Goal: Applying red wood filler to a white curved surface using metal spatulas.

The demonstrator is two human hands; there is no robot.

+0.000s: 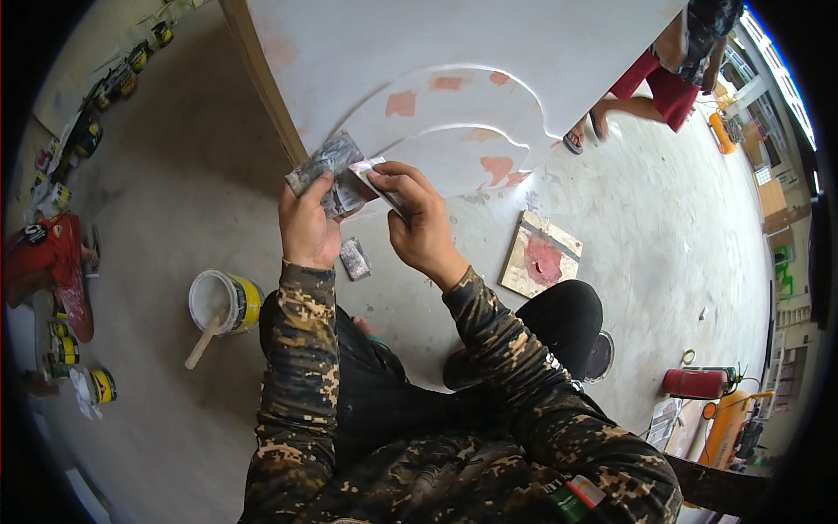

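By a white panel [445, 48], the left hand [308, 229] grips a smeared grey plate [337, 155], partly under its thumb [318, 191]. At the plate's right, the right hand [425, 221] clasps a flat tool [381, 195], part-hidden by fingers [407, 184].

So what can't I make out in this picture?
All in the head view:
- Most of the left hand's fingers: behind the grey plate it holds.
- The white panel's upper edge: cut off by the picture's top.
- The head of the person in red shorts: cut off by the upper edge.
- Part of the dark round container: behind the right knee.
- Contents of the far-left containers: too small, bent near the rim.
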